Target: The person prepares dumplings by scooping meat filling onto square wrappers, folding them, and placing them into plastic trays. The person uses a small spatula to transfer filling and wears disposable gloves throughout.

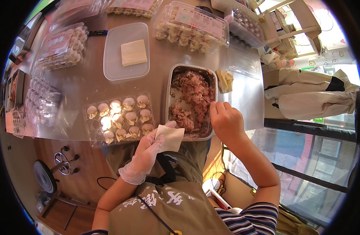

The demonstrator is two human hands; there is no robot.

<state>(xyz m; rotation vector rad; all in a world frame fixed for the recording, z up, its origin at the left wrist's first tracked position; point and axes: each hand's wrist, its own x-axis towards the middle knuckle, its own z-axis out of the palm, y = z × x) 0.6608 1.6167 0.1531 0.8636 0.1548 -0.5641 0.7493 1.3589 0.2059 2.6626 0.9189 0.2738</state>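
Note:
My left hand, in a clear plastic glove, holds a square dough wrapper near the table's front edge. My bare right hand grips a thin metal utensil, whose tip is in the minced meat filling. That filling lies in a rectangular metal pan. Left of the pan, a clear plastic tray holds several folded dumplings. Behind it, a stack of wrappers rests on a translucent plastic lid.
Lidded boxes of dumplings stand at the back, another box at the left. Empty clear trays lie far left. A crumpled wrapper and a clear lid are right of the pan. A round stool stands below left.

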